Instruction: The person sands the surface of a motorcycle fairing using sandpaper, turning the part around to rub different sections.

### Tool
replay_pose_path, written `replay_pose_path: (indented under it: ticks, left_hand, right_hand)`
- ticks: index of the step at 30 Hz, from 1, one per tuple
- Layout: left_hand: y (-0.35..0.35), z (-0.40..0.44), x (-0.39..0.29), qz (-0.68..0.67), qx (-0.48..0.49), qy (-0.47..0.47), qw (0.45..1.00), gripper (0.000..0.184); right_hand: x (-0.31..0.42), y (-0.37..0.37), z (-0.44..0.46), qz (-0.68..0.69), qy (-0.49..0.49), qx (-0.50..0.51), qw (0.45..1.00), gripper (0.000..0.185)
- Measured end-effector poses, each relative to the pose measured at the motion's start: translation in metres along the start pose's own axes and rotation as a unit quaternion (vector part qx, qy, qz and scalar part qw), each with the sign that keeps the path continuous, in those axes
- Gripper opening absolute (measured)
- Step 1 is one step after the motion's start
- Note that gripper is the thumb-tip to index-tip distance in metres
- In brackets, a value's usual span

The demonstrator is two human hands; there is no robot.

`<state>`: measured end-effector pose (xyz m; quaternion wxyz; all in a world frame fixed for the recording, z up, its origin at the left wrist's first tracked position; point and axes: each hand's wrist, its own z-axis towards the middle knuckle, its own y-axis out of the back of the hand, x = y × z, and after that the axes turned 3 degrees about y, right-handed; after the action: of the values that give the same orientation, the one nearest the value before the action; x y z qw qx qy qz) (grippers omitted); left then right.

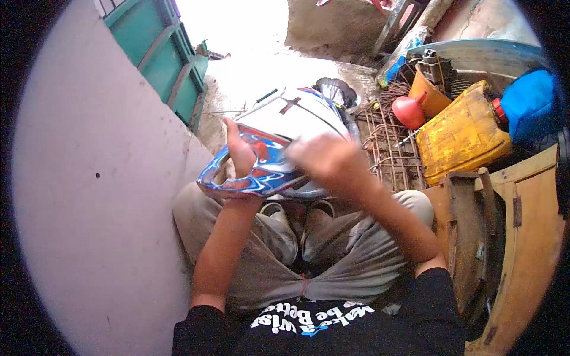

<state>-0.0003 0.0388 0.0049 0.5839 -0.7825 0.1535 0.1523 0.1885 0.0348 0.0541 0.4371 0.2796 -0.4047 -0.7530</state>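
A glossy shell-like piece with blue, red and white swirls [270,175] is held above my lap. It has curved openings at its left end, but I cannot tell its exact kind. My left hand [240,155] grips it at that end, thumb pointing up and the other fingers hidden by the piece. My right hand [323,159] is curled closed over its right side, blurred by motion. What the right fingers hold, if anything, is hidden. Just beyond the hands is a white panel [306,113] with a dark cross-like mark; I cannot tell whether it is the same piece.
A white wall [101,196] runs along my left, with a green metal door [157,53] beyond. To the right are a yellow jerrycan [463,133], a red funnel [409,111], rusty metal bars [392,142] and a wooden cabinet [528,231]. A black bag [335,93] lies ahead.
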Motion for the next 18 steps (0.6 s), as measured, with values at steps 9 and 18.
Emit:
replay_pose_path:
  ticks: [9, 18]
  left_hand:
    - [-0.010, -0.006, 0.001, 0.050, -0.042, -0.037, 0.997, 0.083]
    - [-0.006, -0.005, 0.000, 0.086, -0.002, -0.040, 0.996, 0.085]
  right_hand:
    - [0.004, -0.009, -0.004, 0.047, 0.015, -0.063, 0.997, 0.019]
    - [0.005, -0.004, -0.006, 0.023, 0.022, -0.003, 0.999, 0.022]
